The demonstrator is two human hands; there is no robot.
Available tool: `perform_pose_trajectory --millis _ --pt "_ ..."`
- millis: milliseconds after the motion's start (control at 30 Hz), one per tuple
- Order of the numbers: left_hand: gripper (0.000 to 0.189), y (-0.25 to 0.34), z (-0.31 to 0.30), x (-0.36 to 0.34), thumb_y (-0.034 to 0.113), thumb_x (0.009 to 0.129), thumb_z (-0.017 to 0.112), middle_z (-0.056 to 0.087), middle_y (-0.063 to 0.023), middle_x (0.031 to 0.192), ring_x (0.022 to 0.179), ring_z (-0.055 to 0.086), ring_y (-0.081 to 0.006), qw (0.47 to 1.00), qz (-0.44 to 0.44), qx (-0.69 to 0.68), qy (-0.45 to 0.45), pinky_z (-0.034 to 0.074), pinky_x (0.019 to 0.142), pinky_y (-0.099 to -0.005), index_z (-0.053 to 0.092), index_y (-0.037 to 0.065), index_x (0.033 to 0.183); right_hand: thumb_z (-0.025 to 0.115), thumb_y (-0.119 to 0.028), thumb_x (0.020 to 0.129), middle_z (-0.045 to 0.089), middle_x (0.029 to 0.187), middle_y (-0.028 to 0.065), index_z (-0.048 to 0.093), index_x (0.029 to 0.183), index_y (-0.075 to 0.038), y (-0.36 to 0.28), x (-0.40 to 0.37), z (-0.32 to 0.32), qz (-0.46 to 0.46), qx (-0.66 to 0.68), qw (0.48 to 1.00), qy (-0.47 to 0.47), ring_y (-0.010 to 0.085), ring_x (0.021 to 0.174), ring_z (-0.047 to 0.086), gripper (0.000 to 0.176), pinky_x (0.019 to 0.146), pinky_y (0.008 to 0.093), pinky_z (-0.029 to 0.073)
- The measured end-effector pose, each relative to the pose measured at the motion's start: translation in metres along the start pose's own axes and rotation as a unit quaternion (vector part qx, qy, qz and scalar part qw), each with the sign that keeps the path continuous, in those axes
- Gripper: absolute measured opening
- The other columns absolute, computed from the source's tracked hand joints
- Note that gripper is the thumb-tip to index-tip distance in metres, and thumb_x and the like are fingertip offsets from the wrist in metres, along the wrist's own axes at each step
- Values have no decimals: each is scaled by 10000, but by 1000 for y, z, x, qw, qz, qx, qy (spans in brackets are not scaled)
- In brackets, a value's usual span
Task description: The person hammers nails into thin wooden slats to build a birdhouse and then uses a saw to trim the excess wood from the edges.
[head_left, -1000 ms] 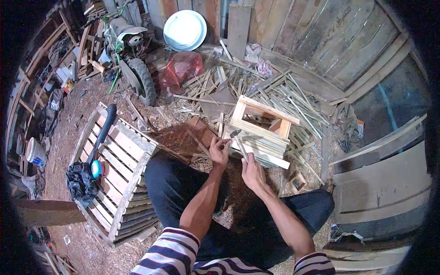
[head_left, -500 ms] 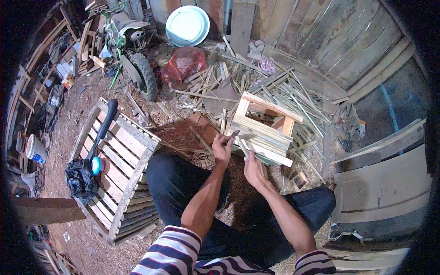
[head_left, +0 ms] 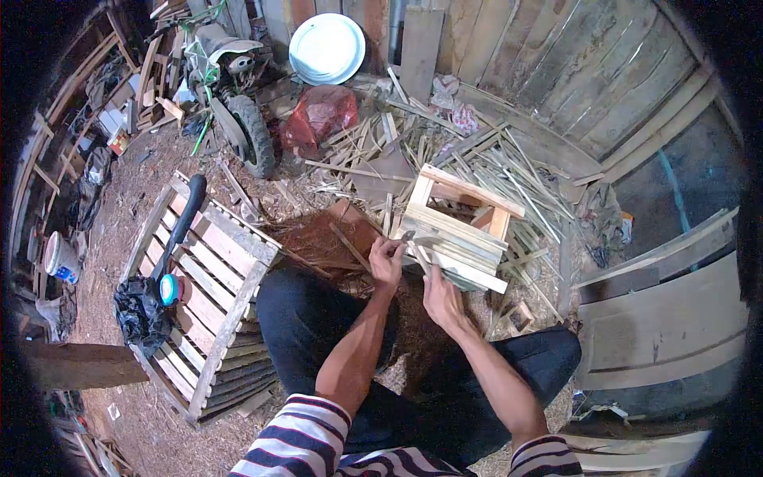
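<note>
My left hand (head_left: 387,262) is closed, its fingers pinched by the near left corner of a small slatted wooden box (head_left: 453,225). What it pinches is too small to make out. A small dark piece (head_left: 408,236) shows just beyond its fingertips. My right hand (head_left: 443,296) is wrapped round a thin pale wooden stick (head_left: 420,254), which slants up and left towards that dark piece. The box rests in front of my crossed legs, with an opening in its far part and pale slats along its near side.
A slatted wooden crate (head_left: 214,258) at left carries a black-handled machete (head_left: 187,211), a black plastic bag (head_left: 141,314) and a blue-lidded round container (head_left: 168,289). Loose sticks (head_left: 517,175) lie behind the box. A motorbike wheel (head_left: 253,137) and red bag (head_left: 322,118) are farther back.
The dark piece and stick tip shift very slightly by my left fingertips. Both hands stay almost in place, and the box has not visibly moved.
</note>
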State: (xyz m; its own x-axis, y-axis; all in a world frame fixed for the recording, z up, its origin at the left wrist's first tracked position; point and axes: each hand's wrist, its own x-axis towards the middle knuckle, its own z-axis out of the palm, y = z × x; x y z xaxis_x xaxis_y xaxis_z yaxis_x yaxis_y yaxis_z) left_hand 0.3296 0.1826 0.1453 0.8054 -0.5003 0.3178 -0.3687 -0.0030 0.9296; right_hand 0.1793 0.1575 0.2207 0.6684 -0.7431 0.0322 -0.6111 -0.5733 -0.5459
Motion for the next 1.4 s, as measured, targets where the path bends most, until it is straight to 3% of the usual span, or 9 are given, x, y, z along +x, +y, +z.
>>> perform_pose_trajectory --millis 200,267,400,667,767,933,1000,1100,1400 --pt "148 54 1 6 37 727 648 608 -134 989 953 566 -336 988 116 96 -38 460 781 -436 676 38 872 570 -191 910 600 702 267 532 1043 4 -6 20 -26 21 83 995 60 455 690 611 239 582 507 450" --pt "168 77 6 13 16 722 633 619 -155 948 970 572 -347 969 -26 21 -245 476 788 -435 672 30 885 609 -201 884 612 711 243 590 954 17 -8 30 -37 44 115 988 98 419 702 627 230 613 469 465" --pt "182 96 12 19 22 741 672 635 -174 882 847 612 -356 960 181 26 -212 500 765 -400 673 4 922 634 -184 855 639 739 194 623 933 -5 -4 38 -57 91 169 974 118 314 712 660 196 648 405 489" --pt "124 104 11 29 7 775 649 629 -168 859 817 612 -341 942 163 -9 -293 480 712 -398 678 -5 895 615 -164 883 669 770 150 620 910 11 35 47 -31 115 231 955 144 251 723 659 178 629 357 499" --pt "137 101 16 24 22 827 635 648 -135 849 821 632 -260 948 93 -1 -306 499 726 -355 657 -22 955 572 -160 932 664 760 101 611 925 23 64 59 -10 79 269 951 134 146 633 627 187 506 260 466" --pt "268 85 42 -1 103 876 661 640 -75 932 865 610 -145 808 -377 -431 -137 517 784 -288 592 -20 1104 576 -160 936 581 628 30 602 907 9 17 53 -46 194 428 882 39 81 462 499 174 370 239 353" --pt "274 79 51 -6 119 874 671 634 -71 944 841 610 -155 812 -372 -431 -131 514 776 -289 589 -20 1095 604 -182 920 518 576 -5 603 859 -10 20 56 -41 188 425 883 64 61 409 417 182 333 246 280" --pt "244 79 52 -5 119 874 672 639 -65 922 828 604 -147 793 -386 -459 -109 507 766 -281 611 -18 1066 641 -190 895 550 586 5 605 850 -21 19 58 -47 209 375 902 53 90 451 475 178 395 266 365" --pt "155 -6 44 89 113 896 624 665 -42 832 737 580 -121 968 -166 -183 53 464 706 -267 670 -25 950 643 -99 833 644 785 217 543 971 7 67 101 -78 95 15 991 93 404 741 638 200 653 473 478"
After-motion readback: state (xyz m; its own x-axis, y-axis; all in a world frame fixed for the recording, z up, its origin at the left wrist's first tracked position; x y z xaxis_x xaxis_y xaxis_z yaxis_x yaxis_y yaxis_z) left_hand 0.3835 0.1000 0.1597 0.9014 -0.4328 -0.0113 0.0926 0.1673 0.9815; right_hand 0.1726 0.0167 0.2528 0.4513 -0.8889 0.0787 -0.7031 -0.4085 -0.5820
